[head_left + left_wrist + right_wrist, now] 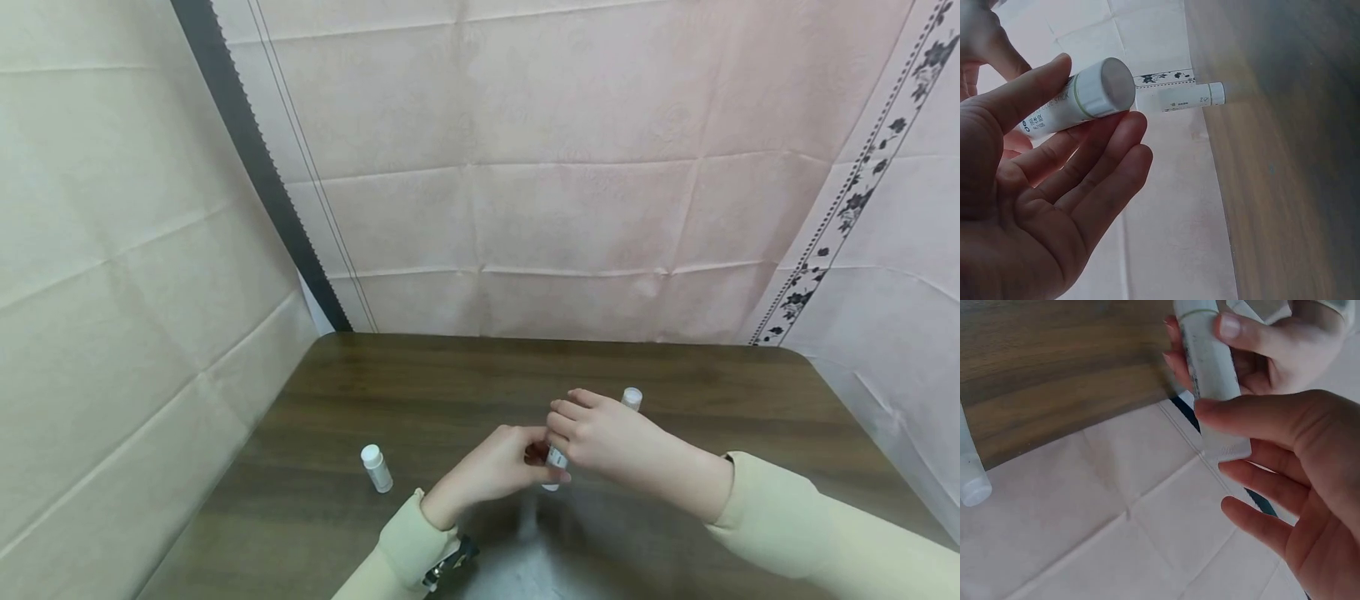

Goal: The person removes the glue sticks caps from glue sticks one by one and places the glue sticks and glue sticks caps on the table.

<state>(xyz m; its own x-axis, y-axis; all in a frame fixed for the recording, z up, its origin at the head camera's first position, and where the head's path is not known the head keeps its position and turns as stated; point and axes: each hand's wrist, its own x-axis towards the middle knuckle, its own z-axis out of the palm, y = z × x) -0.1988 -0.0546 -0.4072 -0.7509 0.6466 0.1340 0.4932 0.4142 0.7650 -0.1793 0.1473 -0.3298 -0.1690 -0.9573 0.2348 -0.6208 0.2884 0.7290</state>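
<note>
A white glue stick (1088, 94) with a green ring and printed label is held between both hands above the table. My left hand (495, 467) pinches it near its plain round end, thumb on one side and fingers on the other. At the opposite, ribbed cap end, my right hand (600, 429) grips with thumb and fingers, as the right wrist view shows. The head view leaves only part of this glue stick (556, 457) visible between the hands.
A similar white stick (377, 469) stands on the brown wooden table (450, 375) to the left. Another (632, 398) stands behind my right hand, partly hidden by it. Pale cloth (570, 208) hangs along the table's back and sides.
</note>
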